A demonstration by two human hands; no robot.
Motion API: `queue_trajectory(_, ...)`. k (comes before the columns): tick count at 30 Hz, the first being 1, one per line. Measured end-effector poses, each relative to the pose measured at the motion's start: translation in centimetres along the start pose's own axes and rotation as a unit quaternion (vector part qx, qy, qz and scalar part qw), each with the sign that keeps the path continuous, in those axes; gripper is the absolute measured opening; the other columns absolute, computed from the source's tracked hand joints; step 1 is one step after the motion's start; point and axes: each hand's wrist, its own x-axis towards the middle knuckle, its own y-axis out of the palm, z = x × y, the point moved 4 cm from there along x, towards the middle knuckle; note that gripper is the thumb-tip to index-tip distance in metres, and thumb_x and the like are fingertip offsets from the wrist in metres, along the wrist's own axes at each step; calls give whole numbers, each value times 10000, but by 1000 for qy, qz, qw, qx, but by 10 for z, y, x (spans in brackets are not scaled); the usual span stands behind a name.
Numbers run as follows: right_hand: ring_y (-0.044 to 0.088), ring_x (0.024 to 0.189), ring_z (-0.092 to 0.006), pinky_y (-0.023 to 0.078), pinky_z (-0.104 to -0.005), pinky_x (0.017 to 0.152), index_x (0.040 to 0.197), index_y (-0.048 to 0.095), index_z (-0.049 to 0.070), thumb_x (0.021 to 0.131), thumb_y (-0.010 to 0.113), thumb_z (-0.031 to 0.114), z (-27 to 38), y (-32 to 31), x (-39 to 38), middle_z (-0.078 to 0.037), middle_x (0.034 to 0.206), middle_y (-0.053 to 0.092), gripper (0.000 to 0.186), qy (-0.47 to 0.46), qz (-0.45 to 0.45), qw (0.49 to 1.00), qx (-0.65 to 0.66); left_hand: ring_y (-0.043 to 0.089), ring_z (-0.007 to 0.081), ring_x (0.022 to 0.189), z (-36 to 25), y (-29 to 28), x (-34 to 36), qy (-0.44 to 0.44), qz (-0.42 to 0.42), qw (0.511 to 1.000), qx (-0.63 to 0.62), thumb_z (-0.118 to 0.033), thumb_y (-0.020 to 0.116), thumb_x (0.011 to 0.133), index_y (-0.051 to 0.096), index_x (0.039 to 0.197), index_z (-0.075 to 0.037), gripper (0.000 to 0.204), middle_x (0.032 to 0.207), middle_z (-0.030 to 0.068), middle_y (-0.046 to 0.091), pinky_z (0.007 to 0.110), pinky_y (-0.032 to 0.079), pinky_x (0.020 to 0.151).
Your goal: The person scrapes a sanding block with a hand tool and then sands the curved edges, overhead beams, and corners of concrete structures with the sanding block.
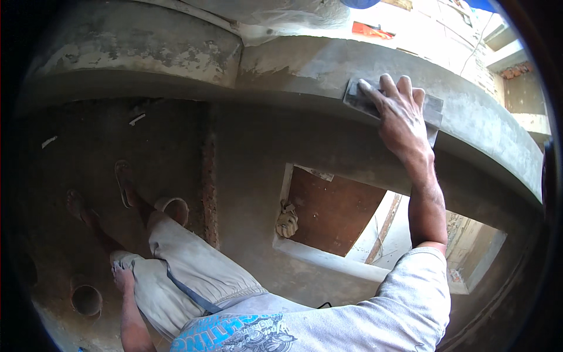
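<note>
My right arm reaches up and away to a curved grey plaster ledge (281, 63). There my right hand (403, 120) grips a flat grey plastering trowel (434, 110), its long blade lying along the ledge's lower edge. The fingers are curled over the top of the trowel, hiding its handle. Low at the left, my left hand (122, 277) rests by my bent knee against the pale trouser leg (146, 281). Its fingers look curled, and what they hold, if anything, is too small to make out.
Below the ledge, the grey wall has a framed opening with a brown board (328, 208). A work glove (287, 221) hangs at its left side. Round pipe openings (87, 300) show near my legs. A rough strip (210, 182) runs down the wall. Beyond the ledge lies an orange-red item (372, 30).
</note>
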Motion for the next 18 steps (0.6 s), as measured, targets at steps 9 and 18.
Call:
queue_trajectory(9,446,1117,-305,347,-446,961,1308,627,221,804,532,-15,17,16,7,-72,1223,532,565,-17,57,997,44,369,329,1409,-9,-14,-10,-22,20,1000,-2,-409,454,997,401,1462,-40,596,1517,183,400,459,350,1122)
queue_trajectory(18,451,1103,-306,349,-435,970,1319,626,228,779,539,-9,43,25,12,-71,1237,541,596,-80,48,993,78,398,346,1386,1,3,5,7,6,1000,2,-418,438,993,413,1453,-42,594,1499,186,423,470,367,1102)
